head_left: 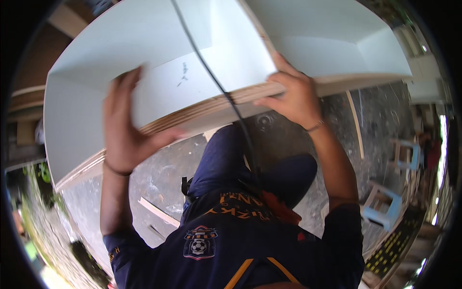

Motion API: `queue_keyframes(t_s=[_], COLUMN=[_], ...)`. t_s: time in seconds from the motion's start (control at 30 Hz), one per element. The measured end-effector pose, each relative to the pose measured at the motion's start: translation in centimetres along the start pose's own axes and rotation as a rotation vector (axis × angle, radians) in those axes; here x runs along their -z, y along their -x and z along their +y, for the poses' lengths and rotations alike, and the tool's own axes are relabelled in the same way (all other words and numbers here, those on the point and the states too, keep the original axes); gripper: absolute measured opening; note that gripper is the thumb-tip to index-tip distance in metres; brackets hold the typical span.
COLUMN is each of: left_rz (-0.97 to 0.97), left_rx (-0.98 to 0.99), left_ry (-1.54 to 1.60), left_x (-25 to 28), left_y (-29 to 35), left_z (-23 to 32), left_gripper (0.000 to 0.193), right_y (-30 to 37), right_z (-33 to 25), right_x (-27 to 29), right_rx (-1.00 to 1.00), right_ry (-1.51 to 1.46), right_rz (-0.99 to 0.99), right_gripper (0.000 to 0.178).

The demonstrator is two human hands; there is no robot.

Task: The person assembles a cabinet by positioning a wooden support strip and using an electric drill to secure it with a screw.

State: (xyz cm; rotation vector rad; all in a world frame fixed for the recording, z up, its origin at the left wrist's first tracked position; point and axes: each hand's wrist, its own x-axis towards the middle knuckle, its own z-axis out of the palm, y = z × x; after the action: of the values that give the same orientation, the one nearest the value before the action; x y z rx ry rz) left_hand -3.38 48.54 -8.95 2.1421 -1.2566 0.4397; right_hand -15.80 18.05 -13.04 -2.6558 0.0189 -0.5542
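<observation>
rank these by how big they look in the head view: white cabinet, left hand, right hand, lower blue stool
1. White cabinet, by far
2. Left hand and right hand: too alike to rank, with the left blurred
3. Lower blue stool, which sits farther off

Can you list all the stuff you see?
White box: one, white with tan edges, across the top
Cable: one, black, crossing the box
Stools: two, blue, far right
Wood strips: at least two, tan, on floor
Floor: one, dark grey, below box
Spotted thing: one, black and yellow, lower right, unclear
Clutter: uncountable, mixed, both sides
Shirt, trousers: one each, dark blue, bottom centre
Left hand: one, dark wristband, open at box's near edge
Right hand: one, dark wristband, gripping box's edge
</observation>
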Motion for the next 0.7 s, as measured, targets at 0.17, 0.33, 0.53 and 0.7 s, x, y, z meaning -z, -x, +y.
queue_keyframes(t_s=[0.17,0.33,0.53,0.7], left_rz=[-0.702,-1.041,-1.091,-1.096], left_rx=[-0.053,0.033,0.121,0.048], left_ry=[-0.329,-0.101,0.28,0.293], left_x=[-9.3,-11.7,-13.5,-14.3], left_y=[-9.7,-13.4,-13.3,-13.5], left_z=[8.1,8.2,6.4,5.8], left_gripper=[0.122,0.131,0.142,0.136], right_y=[0.8,0.7,0.7,0.8], right_z=[0.9,0.8,0.8,0.7], right_x=[0.4,-0.3,-0.6,-0.6], right_rx=[-0.052,0.026,-0.011,0.003], right_ry=[0.014,0.08,0.042,0.032], right_rz=[0.01,0.055,0.078,0.093], right_gripper=[0.038,0.032,0.032,0.033])
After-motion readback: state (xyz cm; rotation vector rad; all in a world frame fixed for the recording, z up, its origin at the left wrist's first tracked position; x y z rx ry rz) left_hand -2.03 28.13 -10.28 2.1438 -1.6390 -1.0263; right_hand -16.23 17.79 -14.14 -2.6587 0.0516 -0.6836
